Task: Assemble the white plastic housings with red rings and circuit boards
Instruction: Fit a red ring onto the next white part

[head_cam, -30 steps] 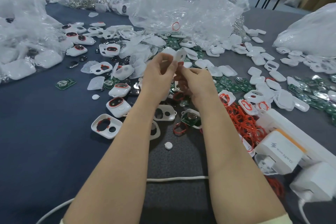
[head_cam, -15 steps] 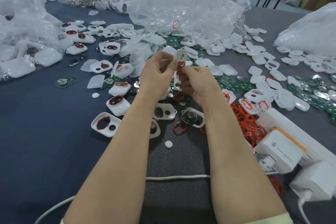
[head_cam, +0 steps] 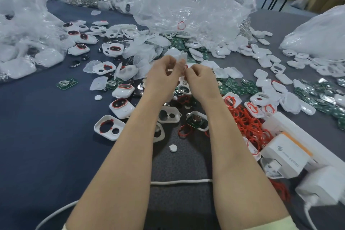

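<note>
My left hand [head_cam: 162, 78] pinches a small white plastic housing [head_cam: 183, 57], raised above the table and blurred. My right hand [head_cam: 201, 82] is curled close beside it, fingertips at the housing's lower edge where a bit of red shows; whether that is a ring I cannot tell. Below my hands lie open white housings [head_cam: 169, 115], one with a red ring fitted [head_cam: 108, 127], and one holding a green circuit board [head_cam: 197, 121]. A heap of loose red rings [head_cam: 248, 125] lies to the right. Green circuit boards [head_cam: 231, 87] are scattered behind.
Crumpled clear plastic bags [head_cam: 186, 5] fill the back and left. Finished white units [head_cam: 122, 107] sit at the left. A white power strip with chargers [head_cam: 287, 155] occupies the right front. A white cable [head_cam: 179, 182] crosses under my forearms. A small white button [head_cam: 173, 148] lies near.
Both hands stay together on the housing; they shifted slightly up and away, and the housing turned a little in my fingers.
</note>
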Demonstrator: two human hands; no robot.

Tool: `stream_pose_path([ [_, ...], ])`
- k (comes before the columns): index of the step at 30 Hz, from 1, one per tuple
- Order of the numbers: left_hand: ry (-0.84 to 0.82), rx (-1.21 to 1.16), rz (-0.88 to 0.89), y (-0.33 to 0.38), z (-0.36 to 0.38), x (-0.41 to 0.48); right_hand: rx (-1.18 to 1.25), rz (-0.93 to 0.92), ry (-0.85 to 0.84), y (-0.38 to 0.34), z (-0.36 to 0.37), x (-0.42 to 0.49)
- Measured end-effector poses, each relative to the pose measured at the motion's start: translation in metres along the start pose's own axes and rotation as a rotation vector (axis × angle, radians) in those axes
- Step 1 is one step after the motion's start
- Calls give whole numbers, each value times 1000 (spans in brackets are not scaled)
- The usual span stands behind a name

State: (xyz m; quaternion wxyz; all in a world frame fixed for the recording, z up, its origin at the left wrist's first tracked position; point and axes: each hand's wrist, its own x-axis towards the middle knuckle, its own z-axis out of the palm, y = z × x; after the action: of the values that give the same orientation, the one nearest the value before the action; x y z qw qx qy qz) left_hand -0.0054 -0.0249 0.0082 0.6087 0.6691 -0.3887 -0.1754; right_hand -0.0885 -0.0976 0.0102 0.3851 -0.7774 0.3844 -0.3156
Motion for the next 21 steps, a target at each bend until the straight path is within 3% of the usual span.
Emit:
stream_pose_path([
  [4, 149, 219, 89, -1, 5, 0, -103, -55, 53, -2, 4, -1],
  [9, 245, 339, 3, -9, -3, 5, -68, -133, 177, -4, 3, -5],
  [14, 135, -202, -48, -4, -1, 3, 107, -39, 168, -4, 2, -3],
  [17, 110, -327, -82, -6, 2, 2, 283, 50, 149, -3, 1, -3],
  [21, 76, -350, -88, -7, 6, 2, 182, 39, 83, -3, 1, -2],
])
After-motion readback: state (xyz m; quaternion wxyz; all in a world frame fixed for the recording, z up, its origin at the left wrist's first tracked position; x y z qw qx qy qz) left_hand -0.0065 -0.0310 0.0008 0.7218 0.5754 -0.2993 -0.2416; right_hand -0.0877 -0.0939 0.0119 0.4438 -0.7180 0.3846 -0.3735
